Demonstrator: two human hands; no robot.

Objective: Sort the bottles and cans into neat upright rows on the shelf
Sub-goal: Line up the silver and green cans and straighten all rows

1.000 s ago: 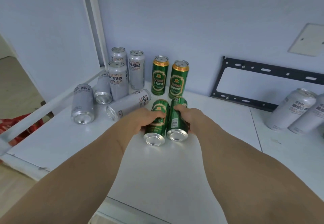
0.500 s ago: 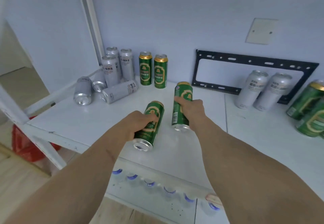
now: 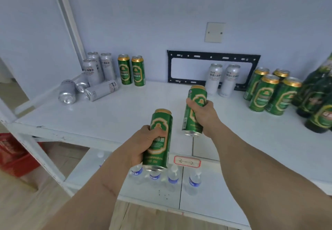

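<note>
Both green cans have come up off the shelf (image 3: 111,114) since a second ago, when they lay on their sides. The left hand (image 3: 142,147) grips the left can (image 3: 159,138) near the front edge; the right hand (image 3: 203,112) grips the right can (image 3: 195,111) mid-shelf. Both are now upright, ready for a row. Smooth, glossy metal cylinders with gold rims.

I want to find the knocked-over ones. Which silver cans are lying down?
The three silver cans at the shelf's far left lie on their sides, ends toward the camera. The silver ones behind them and the pair by the black bracket stand upright.
</note>
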